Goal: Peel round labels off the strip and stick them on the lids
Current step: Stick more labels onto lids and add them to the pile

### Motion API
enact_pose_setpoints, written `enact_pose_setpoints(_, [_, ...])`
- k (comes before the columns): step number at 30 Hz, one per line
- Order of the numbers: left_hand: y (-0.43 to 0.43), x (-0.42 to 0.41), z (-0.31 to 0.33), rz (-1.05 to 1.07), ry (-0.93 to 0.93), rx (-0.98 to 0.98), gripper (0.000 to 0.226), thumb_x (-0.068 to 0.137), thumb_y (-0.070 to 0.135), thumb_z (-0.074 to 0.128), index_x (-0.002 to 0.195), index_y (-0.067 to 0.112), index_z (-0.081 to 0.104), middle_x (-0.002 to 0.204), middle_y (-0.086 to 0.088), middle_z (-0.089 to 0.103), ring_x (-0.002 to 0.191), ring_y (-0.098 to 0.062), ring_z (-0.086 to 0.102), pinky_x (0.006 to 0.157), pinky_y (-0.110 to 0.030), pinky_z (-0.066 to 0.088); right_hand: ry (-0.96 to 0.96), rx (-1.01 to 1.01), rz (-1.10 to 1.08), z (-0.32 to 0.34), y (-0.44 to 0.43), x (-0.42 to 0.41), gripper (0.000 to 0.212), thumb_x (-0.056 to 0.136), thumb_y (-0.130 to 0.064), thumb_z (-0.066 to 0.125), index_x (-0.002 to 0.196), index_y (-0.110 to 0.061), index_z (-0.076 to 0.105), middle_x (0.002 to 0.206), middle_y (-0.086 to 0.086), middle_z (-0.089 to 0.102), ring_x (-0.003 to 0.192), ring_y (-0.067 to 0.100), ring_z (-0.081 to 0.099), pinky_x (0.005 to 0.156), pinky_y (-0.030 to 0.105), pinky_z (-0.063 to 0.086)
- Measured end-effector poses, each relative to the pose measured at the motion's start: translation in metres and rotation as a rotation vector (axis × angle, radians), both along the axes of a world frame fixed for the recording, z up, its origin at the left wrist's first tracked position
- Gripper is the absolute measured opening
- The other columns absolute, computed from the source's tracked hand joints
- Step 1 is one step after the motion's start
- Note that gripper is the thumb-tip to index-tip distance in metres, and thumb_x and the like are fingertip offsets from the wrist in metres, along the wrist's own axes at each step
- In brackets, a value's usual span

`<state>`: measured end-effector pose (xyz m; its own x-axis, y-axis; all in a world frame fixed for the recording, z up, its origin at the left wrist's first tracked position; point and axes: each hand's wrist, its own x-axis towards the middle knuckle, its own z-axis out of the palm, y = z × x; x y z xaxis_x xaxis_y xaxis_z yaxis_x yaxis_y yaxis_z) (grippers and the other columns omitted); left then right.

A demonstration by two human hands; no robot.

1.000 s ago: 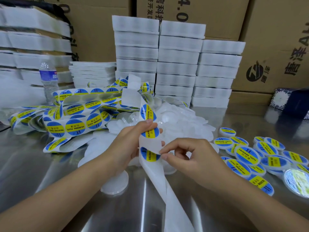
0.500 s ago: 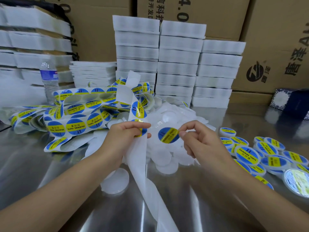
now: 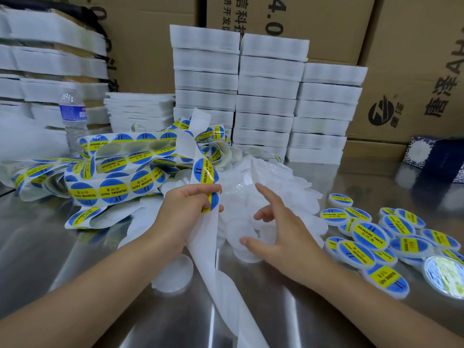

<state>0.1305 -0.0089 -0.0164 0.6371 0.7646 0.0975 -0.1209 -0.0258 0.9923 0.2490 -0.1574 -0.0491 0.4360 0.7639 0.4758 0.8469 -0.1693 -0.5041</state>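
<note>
My left hand (image 3: 187, 212) grips the white backing strip (image 3: 204, 243) just below a blue and yellow round label (image 3: 204, 170). The bare tail of the strip hangs down toward me. My right hand (image 3: 278, 227) hovers over the pile of clear unlabelled lids (image 3: 281, 177), index finger and thumb stretched out, middle fingers bent. No peeled label shows in that hand. Finished lids with labels (image 3: 371, 234) lie in a heap at the right. One bare lid (image 3: 175, 275) rests on the steel table under my left wrist.
Tangled label strip (image 3: 110, 182) fills the left of the table (image 3: 75, 259). Behind stand a water bottle (image 3: 72, 116), stacks of white foam trays (image 3: 266, 96) and cardboard cartons (image 3: 414, 71). A dark blue box (image 3: 442, 156) sits at the far right.
My right hand pulled a label off the strip, held it up, then dropped onto the lid pile with fingers spread; the label is out of sight. My left hand kept hold of the strip.
</note>
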Motion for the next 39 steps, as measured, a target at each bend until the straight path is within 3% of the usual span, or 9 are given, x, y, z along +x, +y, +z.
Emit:
enact_pose_setpoints(3, [-0.001,0.000,0.000,0.003,0.005,-0.001,0.047,0.081,-0.008,0.043,0.072,0.024,0.078,0.076,0.009,0.075,0.071,-0.013,0.073,0.051,-0.018,0.052,-0.165,-0.039,-0.059,-0.004,0.008,-0.002,0.095,0.065,-0.060,0.067,0.130,-0.064,-0.002,0.100,-0.023,0.047,0.088,-0.004,0.036,0.084,0.017,0.020])
enact_pose_setpoints(7, [0.000,-0.001,-0.001,0.000,0.033,0.036,0.046,0.081,-0.006,0.045,0.070,0.023,0.079,0.078,0.004,0.076,0.074,-0.012,0.073,0.060,-0.022,0.053,-0.179,-0.065,-0.087,-0.006,0.010,-0.001,0.102,0.064,-0.062,0.065,0.145,-0.044,0.004,0.104,-0.018,0.051,0.092,0.001,0.042,0.084,0.013,0.015])
enact_pose_setpoints(9, [0.000,-0.001,-0.002,-0.008,0.046,0.049,0.047,0.081,-0.006,0.044,0.068,0.023,0.079,0.076,0.001,0.076,0.074,-0.012,0.073,0.064,-0.022,0.054,-0.179,-0.057,-0.090,-0.006,0.009,0.000,0.101,0.066,-0.060,0.065,0.145,-0.044,0.004,0.104,-0.018,0.050,0.097,0.003,0.045,0.086,0.013,0.015])
enact_pose_setpoints(13, [-0.002,0.000,-0.001,-0.028,0.087,0.038,0.046,0.081,-0.008,0.042,0.072,0.019,0.078,0.077,-0.003,0.075,0.066,-0.006,0.070,0.050,-0.010,0.046,-0.124,0.015,-0.098,-0.001,0.008,-0.002,0.102,0.065,-0.048,0.072,0.146,-0.041,0.009,0.101,-0.018,0.048,0.095,0.004,0.046,0.095,0.024,0.030])
enact_pose_setpoints(18, [-0.006,-0.001,-0.002,-0.088,0.198,0.093,0.011,0.080,0.024,0.069,0.079,0.021,0.079,0.082,-0.003,0.076,0.076,-0.019,0.069,0.071,-0.027,0.053,-0.021,0.168,-0.052,0.009,-0.001,-0.003,0.097,0.064,-0.037,0.076,0.127,-0.066,0.008,0.103,-0.023,0.044,0.094,0.001,0.048,0.092,0.034,0.042])
enact_pose_setpoints(23, [-0.013,-0.003,-0.002,-0.211,0.241,0.192,0.019,0.070,0.043,0.075,0.072,0.024,0.078,0.075,0.002,0.075,0.066,-0.009,0.067,0.065,-0.023,0.053,-0.010,0.238,-0.015,0.012,-0.005,-0.003,0.095,0.066,-0.036,0.078,0.124,-0.069,0.011,0.106,-0.024,0.044,0.094,0.001,0.047,0.077,0.008,0.037])
enact_pose_setpoints(32, [-0.013,-0.001,-0.002,-0.199,0.238,0.155,0.014,0.082,0.025,0.070,0.074,0.018,0.078,0.081,-0.006,0.076,0.068,-0.015,0.067,0.069,-0.026,0.053,0.099,0.281,0.037,0.016,-0.004,-0.010,0.088,0.061,-0.043,0.073,0.126,-0.062,0.018,0.103,-0.023,0.052,0.093,-0.005,0.048,0.078,0.000,0.035])
enact_pose_setpoints(35, [-0.012,-0.002,0.001,-0.188,0.188,0.160,0.035,0.083,-0.001,0.056,0.076,0.025,0.079,0.084,0.008,0.075,0.068,-0.004,0.064,0.064,-0.013,0.050,0.211,0.302,0.023,0.016,-0.004,-0.006,0.088,0.066,-0.034,0.081,0.128,-0.054,0.022,0.099,-0.017,0.057,0.087,-0.006,0.051,0.076,0.001,0.036])
enact_pose_setpoints(39, [-0.011,-0.004,-0.003,-0.250,0.190,0.256,0.029,0.079,0.004,0.069,0.094,0.027,0.077,0.101,0.014,0.071,0.073,0.000,0.065,0.062,-0.010,0.049,0.311,0.304,-0.008,0.016,-0.002,-0.007,0.075,0.068,-0.032,0.079,0.118,-0.053,0.027,0.094,-0.013,0.063,0.078,-0.008,0.052,0.073,0.003,0.039])
